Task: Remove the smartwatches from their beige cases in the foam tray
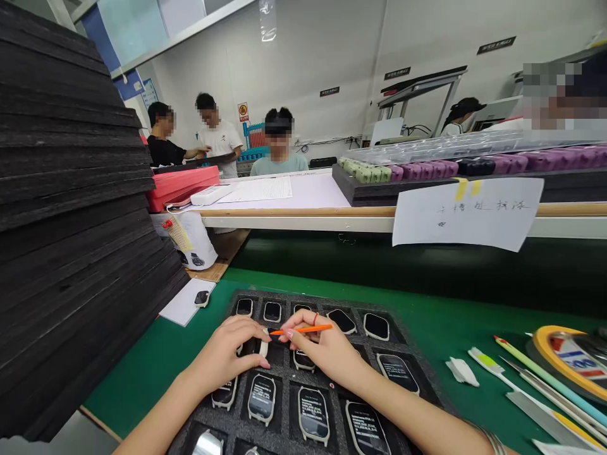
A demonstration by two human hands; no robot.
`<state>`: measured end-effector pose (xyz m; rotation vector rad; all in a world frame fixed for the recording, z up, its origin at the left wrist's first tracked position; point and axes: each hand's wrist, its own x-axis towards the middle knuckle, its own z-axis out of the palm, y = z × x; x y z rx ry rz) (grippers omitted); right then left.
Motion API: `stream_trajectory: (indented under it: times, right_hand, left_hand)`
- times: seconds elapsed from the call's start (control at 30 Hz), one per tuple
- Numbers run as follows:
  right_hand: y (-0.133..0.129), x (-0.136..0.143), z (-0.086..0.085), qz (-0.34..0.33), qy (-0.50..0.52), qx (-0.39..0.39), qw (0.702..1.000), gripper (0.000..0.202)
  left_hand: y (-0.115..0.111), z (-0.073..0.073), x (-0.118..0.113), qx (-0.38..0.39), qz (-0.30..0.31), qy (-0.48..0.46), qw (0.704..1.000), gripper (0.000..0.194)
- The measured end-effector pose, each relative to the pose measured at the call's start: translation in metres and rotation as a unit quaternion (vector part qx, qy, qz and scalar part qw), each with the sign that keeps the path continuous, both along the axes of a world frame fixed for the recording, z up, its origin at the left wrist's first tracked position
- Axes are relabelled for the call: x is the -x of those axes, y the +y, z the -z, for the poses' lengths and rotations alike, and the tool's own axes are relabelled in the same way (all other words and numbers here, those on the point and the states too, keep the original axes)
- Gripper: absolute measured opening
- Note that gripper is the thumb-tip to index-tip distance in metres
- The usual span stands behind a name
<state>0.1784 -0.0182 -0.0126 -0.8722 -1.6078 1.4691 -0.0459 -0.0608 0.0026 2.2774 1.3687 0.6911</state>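
Foam tray (279,378), on green desk (156,354): watches in compartments, several screens bearing small white text, too fine to read.
Left hand (236,346): fingers closed on a pale watch (263,342) tilted up over the tray.
Right hand (317,341): grips an orange pen-like tool (303,330), tip at that watch.
Paper sign (467,212), beyond the tray: handwritten characters, yellow tape.
Tape roll (576,363), right of the tray: label partly legible, "00".

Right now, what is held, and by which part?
Left hand: a pale watch, by its edges. Right hand: an orange pointed tool, near its dark tip.
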Motion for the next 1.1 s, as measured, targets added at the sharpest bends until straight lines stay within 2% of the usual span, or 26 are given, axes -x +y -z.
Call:
stream_trajectory:
  times: [0.17,0.3,0.47,0.63,0.83,1.1]
  right_hand:
    - [0.0,0.002,-0.001,-0.004,-0.022,-0.022,0.999,0.016]
    - [-0.001,0.002,-0.003,-0.005,-0.036,-0.043,0.998,0.014]
    - [-0.002,0.002,-0.006,-0.009,-0.043,-0.077,0.996,0.015]
    - [-0.003,0.002,-0.011,-0.012,-0.054,-0.114,0.992,0.014]
    - [-0.005,0.001,-0.013,-0.011,-0.064,-0.138,0.988,0.013]
    - [-0.006,-0.001,-0.013,-0.014,-0.049,-0.103,0.993,0.012]
  left_hand:
    - [-0.002,0.003,0.001,0.027,-0.046,-0.017,0.998,0.052]
    - [-0.003,0.003,0.0,0.038,-0.053,-0.021,0.998,0.055]
    - [-0.004,0.0,-0.002,0.03,-0.05,-0.02,0.998,0.068]
    - [-0.001,-0.001,-0.003,0.009,-0.033,-0.007,0.999,0.051]
    - [0.001,-0.002,-0.005,-0.006,-0.019,0.008,1.0,0.052]
    - [0.002,-0.005,-0.006,-0.006,-0.025,0.042,0.999,0.05]
